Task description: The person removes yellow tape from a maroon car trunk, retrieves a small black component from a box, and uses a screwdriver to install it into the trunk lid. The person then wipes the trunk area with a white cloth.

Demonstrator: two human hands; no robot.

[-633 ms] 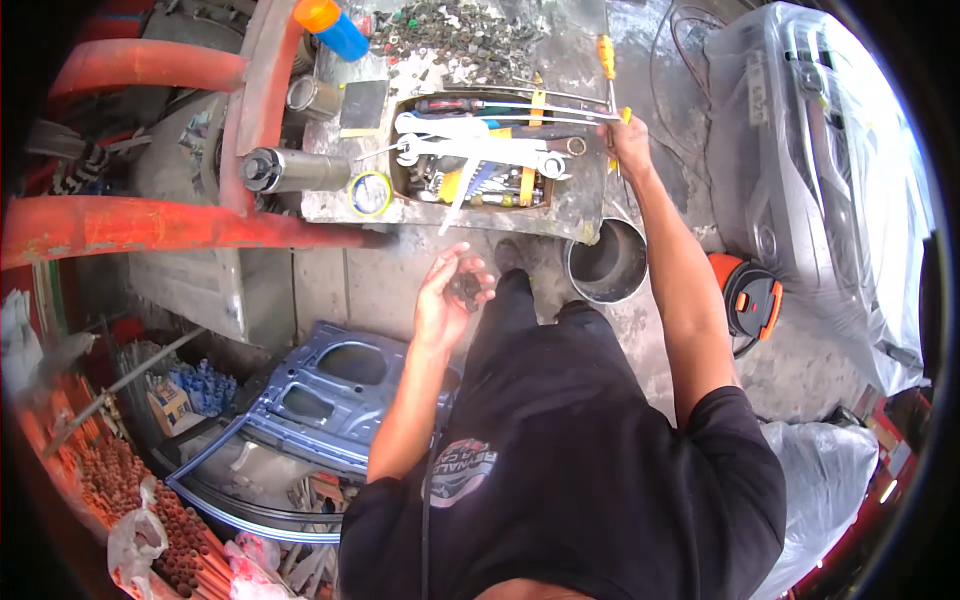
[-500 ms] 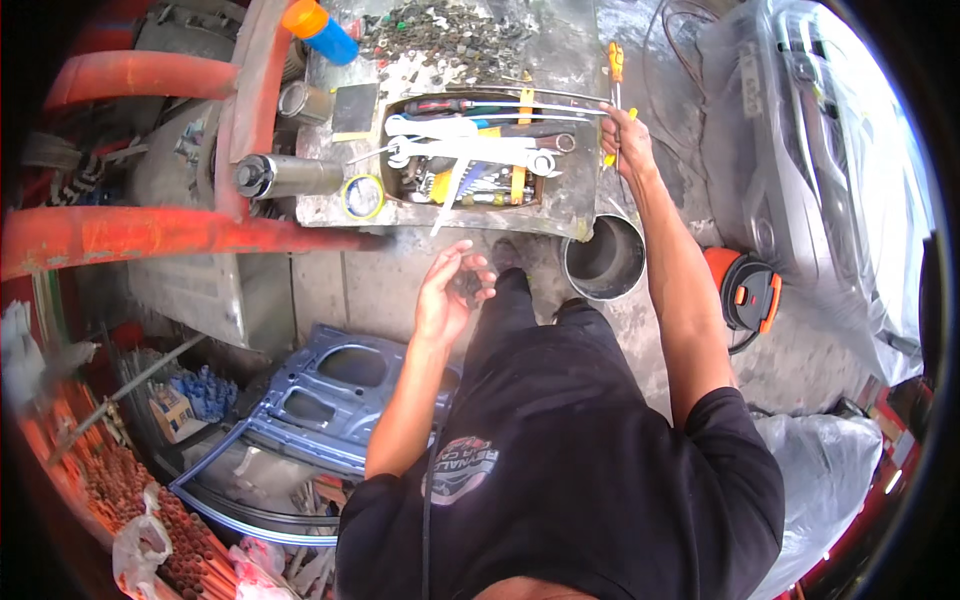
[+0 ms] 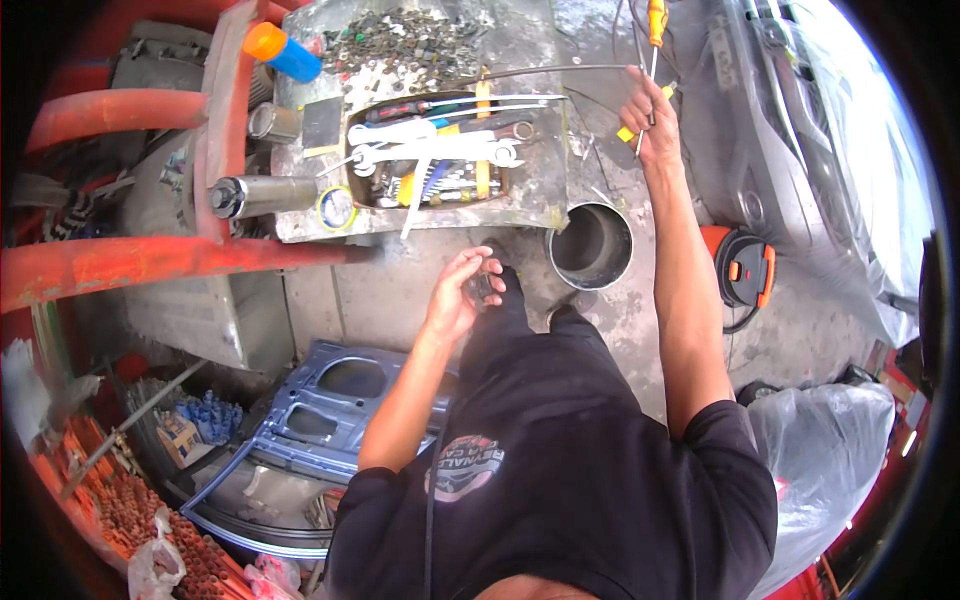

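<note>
One orange-handled screwdriver (image 3: 656,22) stands out of the right hand (image 3: 655,122), whose fingers are curled closed around its shaft, with yellow pieces (image 3: 627,133) showing beside the grip; whether these belong to another tool, I cannot tell. A long dark rod (image 3: 590,68) meets the same hand's fingertips and reaches leftward over the table (image 3: 540,175). That hand is out past the table's right edge. The left hand (image 3: 462,290), palm up and half open with fingers loosely bent, cups small dark pieces (image 3: 482,289) in front of the table's near edge; their exact kind is too small to tell. On the table, white wrenches (image 3: 450,150) lie across an open tool box (image 3: 507,185), with a yellow-rimmed roll (image 3: 337,208) and a metal cylinder (image 3: 270,195) to its left. Small loose parts (image 3: 410,50) are spread behind the box. A dark round bucket (image 3: 628,245) stands near the table's front right corner.
</note>
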